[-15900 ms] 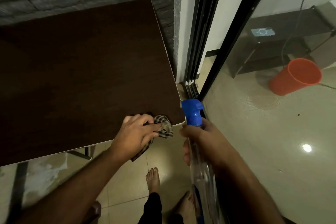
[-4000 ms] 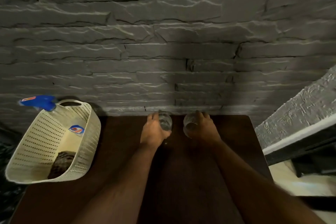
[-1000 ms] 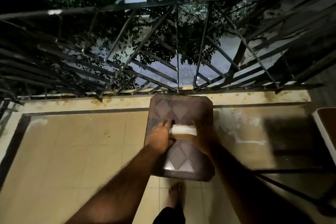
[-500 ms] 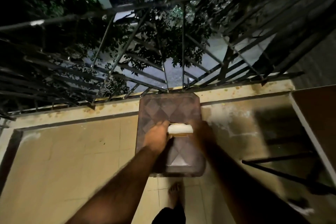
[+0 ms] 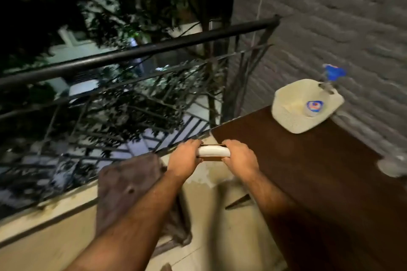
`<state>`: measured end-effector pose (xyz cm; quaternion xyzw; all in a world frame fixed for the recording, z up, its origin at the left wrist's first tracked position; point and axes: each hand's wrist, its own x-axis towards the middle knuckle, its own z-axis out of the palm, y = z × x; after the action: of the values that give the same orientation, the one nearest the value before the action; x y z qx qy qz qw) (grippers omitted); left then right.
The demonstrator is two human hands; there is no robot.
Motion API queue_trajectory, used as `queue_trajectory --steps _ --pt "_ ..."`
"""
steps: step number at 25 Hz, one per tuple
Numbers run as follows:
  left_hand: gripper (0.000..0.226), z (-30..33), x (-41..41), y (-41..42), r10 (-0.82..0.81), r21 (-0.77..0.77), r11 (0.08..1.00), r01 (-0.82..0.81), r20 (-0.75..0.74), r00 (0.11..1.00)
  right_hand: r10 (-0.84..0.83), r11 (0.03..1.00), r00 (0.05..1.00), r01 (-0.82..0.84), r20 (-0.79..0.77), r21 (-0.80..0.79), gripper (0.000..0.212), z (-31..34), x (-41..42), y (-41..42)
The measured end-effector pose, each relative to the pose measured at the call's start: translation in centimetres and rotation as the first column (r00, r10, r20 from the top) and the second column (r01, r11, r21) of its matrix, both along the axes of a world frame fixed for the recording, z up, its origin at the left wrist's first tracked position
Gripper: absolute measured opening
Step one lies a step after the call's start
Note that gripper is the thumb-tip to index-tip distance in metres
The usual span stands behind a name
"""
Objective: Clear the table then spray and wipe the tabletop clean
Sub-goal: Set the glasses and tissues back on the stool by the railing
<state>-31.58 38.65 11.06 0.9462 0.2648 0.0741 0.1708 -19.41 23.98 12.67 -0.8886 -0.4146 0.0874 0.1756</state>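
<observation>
Both my hands hold a white, flat-looking thing (image 5: pixel 213 151) with a brown layer under it; what it is I cannot tell. My left hand (image 5: pixel 184 157) grips its left end and my right hand (image 5: pixel 240 157) grips its right end. They hold it in the air just off the near-left corner of the dark brown table (image 5: pixel 308 171). At the table's far end a cream perforated basket (image 5: pixel 286 116) holds the spray bottle (image 5: pixel 313 105) with its blue trigger head (image 5: pixel 333 71). A blurred glass (image 5: pixel 394 165) stands at the table's right edge.
A brown plastic stool (image 5: pixel 130 187) stands on the tiled floor under my left forearm. A black metal railing (image 5: pixel 136 53) runs along the balcony edge on the left, with trees beyond. A grey stone wall (image 5: pixel 330 28) backs the table.
The white thing has been lifted off the stool and carried to the right, up to the table's corner. The view has swung right, bringing the table, basket and spray bottle into sight.
</observation>
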Motion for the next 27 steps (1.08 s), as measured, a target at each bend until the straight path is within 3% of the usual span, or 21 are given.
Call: queue_trajectory --steps 7,14,17,21,27 --pt "0.057 3.8 13.6 -15.7 -0.347 0.004 0.938 0.348 0.060 0.936 -0.356 0.934 0.933 0.357 0.054 0.001 0.049 3.4 7.9 -18.9" --pt "0.057 2.2 23.7 -27.0 -0.659 -0.041 0.751 0.660 0.030 0.752 -0.649 0.760 0.761 0.649 0.016 -0.040 0.041 2.4 11.0 -31.9" --pt "0.057 1.7 27.4 -31.0 -0.774 -0.070 0.630 0.773 0.025 0.633 -0.760 0.649 0.649 0.759 -0.015 -0.042 0.034 1.9 11.8 -35.6" --pt "0.057 0.6 30.7 -35.7 -0.868 -0.077 0.492 0.867 0.033 0.495 -0.871 0.492 0.492 0.870 -0.017 -0.033 0.035 0.9 11.7 -39.7" --pt "0.058 -1.1 32.5 -41.4 -0.925 -0.124 0.370 0.921 0.046 0.378 -0.929 0.367 0.364 0.929 -0.064 -0.043 0.040 -0.5 11.0 -44.7"
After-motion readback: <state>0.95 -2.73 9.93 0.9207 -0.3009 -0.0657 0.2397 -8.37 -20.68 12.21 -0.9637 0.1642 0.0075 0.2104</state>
